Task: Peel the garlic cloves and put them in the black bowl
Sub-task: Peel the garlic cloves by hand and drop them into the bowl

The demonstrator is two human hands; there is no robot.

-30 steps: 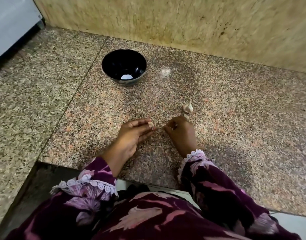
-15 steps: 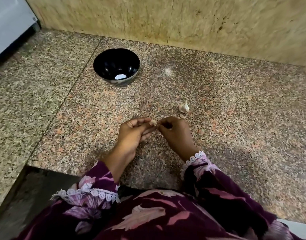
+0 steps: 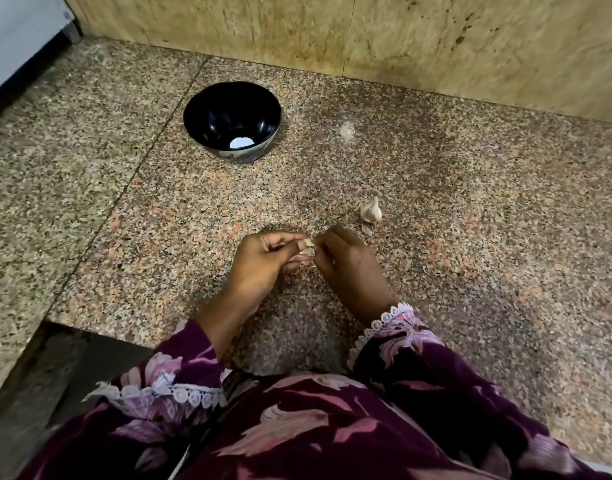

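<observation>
Speckled granite counter: both hands pinch one garlic clove between them, left hand nearer the black bowl, beyond and leftward; right hand picks its skin.

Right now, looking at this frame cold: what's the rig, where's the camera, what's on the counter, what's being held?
There is no machine here. A person works with two bare hands, and the single picture comes from a wide-angle camera worn on their head, looking forward and down. The patterned purple sleeves at the bottom are the person's own arms.

The surface is a speckled granite counter against a tan wall. On it stand a black bowl, which shows only a bright spot in its bottom that I cannot identify, and to the right of the hands some unpeeled garlic with a scrap of skin beside it.

The left hand and right hand meet over the counter, both pinching one small garlic clove between the fingertips, apparently peeling it.
</observation>
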